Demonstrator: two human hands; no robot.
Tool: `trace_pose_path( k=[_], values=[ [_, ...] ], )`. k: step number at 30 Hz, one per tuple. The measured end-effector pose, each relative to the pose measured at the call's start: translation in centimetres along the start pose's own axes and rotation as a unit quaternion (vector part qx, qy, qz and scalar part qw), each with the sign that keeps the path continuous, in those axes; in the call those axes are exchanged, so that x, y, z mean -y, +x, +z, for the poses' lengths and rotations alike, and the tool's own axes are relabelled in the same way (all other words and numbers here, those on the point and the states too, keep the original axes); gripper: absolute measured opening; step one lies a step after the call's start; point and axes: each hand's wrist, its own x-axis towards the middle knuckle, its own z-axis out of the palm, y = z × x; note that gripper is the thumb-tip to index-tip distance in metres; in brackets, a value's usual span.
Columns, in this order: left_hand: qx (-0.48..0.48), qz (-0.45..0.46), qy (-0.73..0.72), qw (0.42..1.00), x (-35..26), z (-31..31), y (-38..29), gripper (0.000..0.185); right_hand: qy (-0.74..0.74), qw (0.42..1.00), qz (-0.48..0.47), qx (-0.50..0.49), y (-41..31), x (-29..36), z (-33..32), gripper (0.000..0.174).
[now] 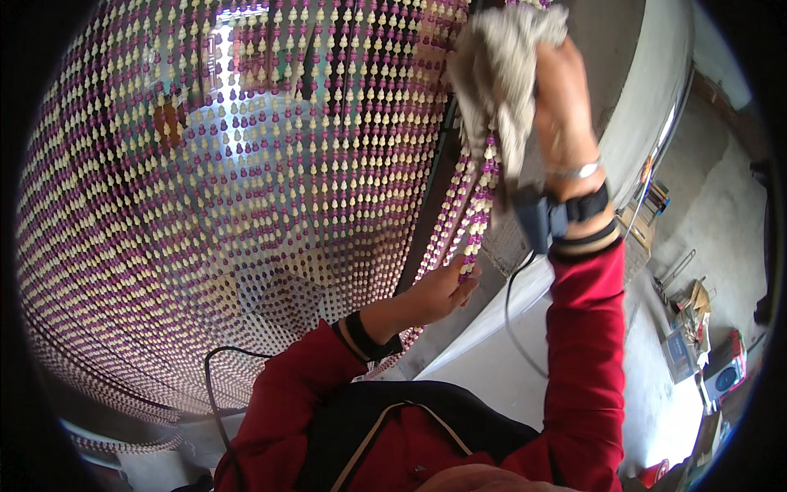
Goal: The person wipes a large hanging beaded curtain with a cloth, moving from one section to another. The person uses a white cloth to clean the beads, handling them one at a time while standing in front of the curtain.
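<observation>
A bead curtain (pixel 276 184) of purple and cream gourd-shaped beads fills the left and middle of the head view. My left hand (pixel 433 292) grips a bundle of bead strands (pixel 476 227) from the curtain's right side, low on the bundle. Higher up, my right hand (pixel 562 92) holds a crumpled greyish-white cloth (pixel 504 74) against those same strands. The cloth and right hand are blurred, and the cloth hides the strands behind it. A device on a black strap (pixel 553 212) sits on my right wrist, just below a metal bangle (pixel 578 171).
Right of the strands is a pale wall (pixel 639 92). A cable (pixel 509 307) hangs from the right wrist device, and another cable (pixel 212 381) loops by my left arm. Boxes (pixel 682 353) and a red cup (pixel 653 473) stand on the concrete floor (pixel 652 418) at right.
</observation>
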Motion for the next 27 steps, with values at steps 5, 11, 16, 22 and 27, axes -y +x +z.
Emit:
trace_pose_path(
  k=[5, 11, 16, 22, 27],
  values=[
    [0.016, 0.03, 0.011, 0.999, -0.2, 0.3, 0.4, 0.017, 0.064, 0.967, -0.069, 0.237, 0.9, 8.6, 2.2, 0.017],
    [0.001, 0.022, 0.067, 0.998, 0.1, -0.3, 1.1, 0.018, -0.031, 0.996, 0.029, 0.079, 3.2, 2.4, 1.8, 0.026],
    [-0.053, -0.016, 0.112, 0.992, 0.3, -1.1, 0.8, 0.03, -0.245, 0.969, 0.031, 0.019, -5.3, -3.3, 0.6, 0.051],
    [-0.115, -0.025, 0.25, 0.961, 0.7, -1.8, 0.3, 0.032, -0.197, 0.978, 0.023, -0.058, -6.1, -6.5, 0.4, 0.039],
    [-0.139, 0.002, 0.267, 0.954, 0.6, -2.0, -0.3, 0.02, -0.188, 0.979, -0.055, -0.063, 2.3, -3.0, -1.3, 0.034]
  ],
)
